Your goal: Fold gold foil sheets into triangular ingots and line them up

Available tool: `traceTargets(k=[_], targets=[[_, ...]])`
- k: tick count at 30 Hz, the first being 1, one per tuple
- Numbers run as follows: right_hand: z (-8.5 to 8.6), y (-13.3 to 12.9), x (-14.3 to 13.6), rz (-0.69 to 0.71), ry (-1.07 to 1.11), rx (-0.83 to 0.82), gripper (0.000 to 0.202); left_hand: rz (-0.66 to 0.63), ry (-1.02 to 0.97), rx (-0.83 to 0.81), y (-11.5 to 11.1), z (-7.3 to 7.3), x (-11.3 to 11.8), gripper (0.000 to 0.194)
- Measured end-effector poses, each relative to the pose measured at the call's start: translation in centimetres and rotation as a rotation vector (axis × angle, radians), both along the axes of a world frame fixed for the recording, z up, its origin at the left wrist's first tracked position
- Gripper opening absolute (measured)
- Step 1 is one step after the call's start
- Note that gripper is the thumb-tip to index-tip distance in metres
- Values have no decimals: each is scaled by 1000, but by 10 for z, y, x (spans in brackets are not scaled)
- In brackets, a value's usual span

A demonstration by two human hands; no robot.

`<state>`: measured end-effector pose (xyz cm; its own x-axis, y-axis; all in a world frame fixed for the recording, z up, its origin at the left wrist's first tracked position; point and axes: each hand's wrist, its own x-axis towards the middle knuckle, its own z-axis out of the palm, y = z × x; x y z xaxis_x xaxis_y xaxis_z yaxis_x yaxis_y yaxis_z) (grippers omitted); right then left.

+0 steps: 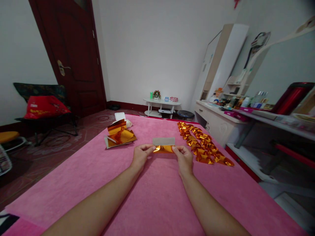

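Observation:
A sheet of gold foil paper is stretched between my hands just above the pink cloth. Its far part shows a dull grey-beige side, while the near strip is shiny gold and folded or rolled over. My left hand pinches its left end between thumb and fingers. At the right end, my right hand grips it the same way. To the left lies a loose stack of gold foil sheets. On the right, several folded gold foil pieces lie in two rows.
A pink cloth covers the table. Behind the foil stack sit a white box and a pale round item. A cluttered dresser stands on the right, a small white table at the back, and a chair with a red bag on the left.

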<state>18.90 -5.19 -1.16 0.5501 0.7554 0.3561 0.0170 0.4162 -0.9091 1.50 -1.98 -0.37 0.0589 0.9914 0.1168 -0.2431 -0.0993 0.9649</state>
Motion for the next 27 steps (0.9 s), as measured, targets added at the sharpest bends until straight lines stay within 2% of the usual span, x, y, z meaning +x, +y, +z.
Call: traceTargets(k=[16,27], targets=[[4,-3,-2,15,76,-15,20,-4,10,-4,1,-3,0,32],[5,-3,-4,-6,78,-16,20,-2,26,-35,-2,2,1,34]])
